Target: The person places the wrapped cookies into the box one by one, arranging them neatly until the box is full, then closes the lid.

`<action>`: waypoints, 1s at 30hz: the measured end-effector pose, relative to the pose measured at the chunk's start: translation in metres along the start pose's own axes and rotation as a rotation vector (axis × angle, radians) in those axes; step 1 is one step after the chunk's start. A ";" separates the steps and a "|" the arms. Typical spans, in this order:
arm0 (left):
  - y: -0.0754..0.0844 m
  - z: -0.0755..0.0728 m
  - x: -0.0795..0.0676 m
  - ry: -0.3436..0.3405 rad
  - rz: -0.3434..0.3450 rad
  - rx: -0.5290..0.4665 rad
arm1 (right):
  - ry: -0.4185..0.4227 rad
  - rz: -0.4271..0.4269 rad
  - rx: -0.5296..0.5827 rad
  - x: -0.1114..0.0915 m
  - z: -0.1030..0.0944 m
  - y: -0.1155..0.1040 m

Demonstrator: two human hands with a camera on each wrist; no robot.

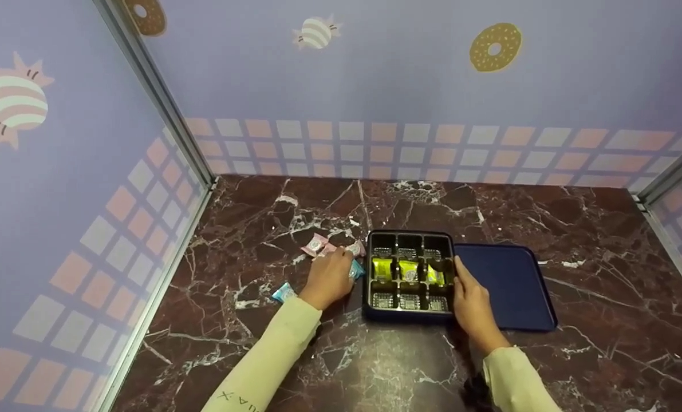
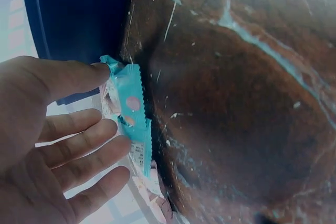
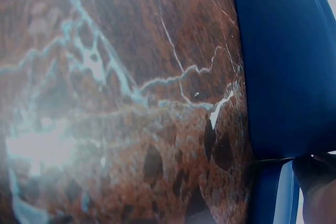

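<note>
On the left of the head view, my left hand [image 1: 330, 277] is over a small group of wrapped candies. In the left wrist view, its thumb touches the end of a blue-wrapped candy [image 2: 130, 95], with the other fingers loosely bent and spread beside it. Pink-wrapped candies [image 1: 316, 245] lie just beyond this hand. Another blue-wrapped candy [image 1: 284, 293] is near the wrist. My right hand [image 1: 473, 300] rests along the right side of a dark blue box [image 1: 409, 316], fingers mostly straight. Yellow-green candies [image 1: 409, 271] fill the middle row of its divided black tray [image 1: 397, 297].
A dark blue lid [image 1: 504, 286] lies flat on the marbled table [image 1: 249, 355], right against the box and partly behind the right hand. Patterned lilac panels [image 1: 398, 86] stand at the back and sides.
</note>
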State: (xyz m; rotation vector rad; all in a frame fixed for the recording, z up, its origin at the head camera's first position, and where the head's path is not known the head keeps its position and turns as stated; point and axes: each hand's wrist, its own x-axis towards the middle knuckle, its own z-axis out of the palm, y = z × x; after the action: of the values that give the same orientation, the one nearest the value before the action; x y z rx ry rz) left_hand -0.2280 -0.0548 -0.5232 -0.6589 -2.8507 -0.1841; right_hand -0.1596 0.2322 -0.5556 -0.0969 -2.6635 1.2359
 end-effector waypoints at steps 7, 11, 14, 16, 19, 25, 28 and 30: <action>0.003 0.005 0.002 -0.025 0.000 0.016 | -0.003 -0.008 0.007 0.000 0.000 0.000; 0.004 0.007 0.002 -0.037 0.004 0.017 | 0.005 -0.006 0.014 0.000 0.001 0.001; 0.004 0.008 0.002 -0.048 0.003 0.012 | 0.008 -0.008 0.017 -0.002 0.000 0.001; 0.004 0.009 0.001 -0.060 0.003 0.010 | 0.006 -0.008 0.015 -0.002 0.000 0.002; 0.004 0.010 0.002 -0.080 0.003 0.007 | 0.005 -0.007 0.015 -0.003 0.000 0.003; 0.002 0.009 0.003 -0.090 -0.004 -0.008 | 0.015 -0.008 0.015 -0.002 0.001 0.002; 0.002 0.008 0.004 -0.091 -0.001 -0.005 | -0.002 0.004 0.007 -0.001 0.000 0.002; 0.002 0.008 0.004 -0.095 0.004 -0.010 | -0.015 0.017 0.005 -0.001 -0.001 0.002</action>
State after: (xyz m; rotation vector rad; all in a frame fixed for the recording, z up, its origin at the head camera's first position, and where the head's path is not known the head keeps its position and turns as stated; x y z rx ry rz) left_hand -0.2319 -0.0503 -0.5297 -0.6936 -2.9409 -0.1716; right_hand -0.1585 0.2341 -0.5570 -0.1110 -2.6772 1.2535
